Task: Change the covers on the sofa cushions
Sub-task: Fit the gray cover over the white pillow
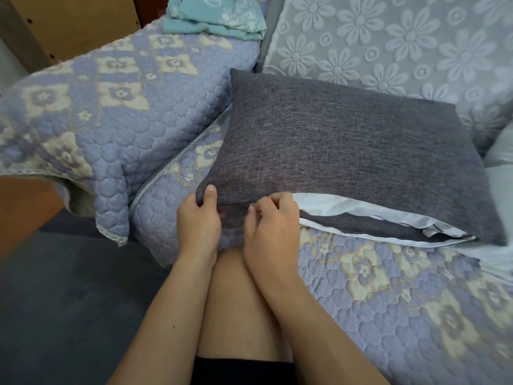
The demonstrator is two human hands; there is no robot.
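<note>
One cushion is in work in the head view, lying on the sofa seat with its near edge toward the person. It wears a dark grey woven cover, and along that near edge the zip stands open for most of its length: white inner fabric shows in the gap from beside the right hand out to the far right corner.

The left hand is closed on the cover's near left corner, thumb on top, pinning it. The right hand is curled just beside it at the closed end of the zip, fingertips pinched together on something small and shiny, likely the zip pull, though it is too small to be sure.

Whether the zip is being opened or shut cannot be told from this moment alone. A folded teal floral cloth sits on the quilted sofa arm, well apart from the cushion; it may be another cover. At the right edge a pale, bare-looking cushion is partly in view.

By my judgement the job is at an early or middle stage: this cushion's cover is neither fully off nor fully closed, and at least one more cushion seems to wait.
</note>
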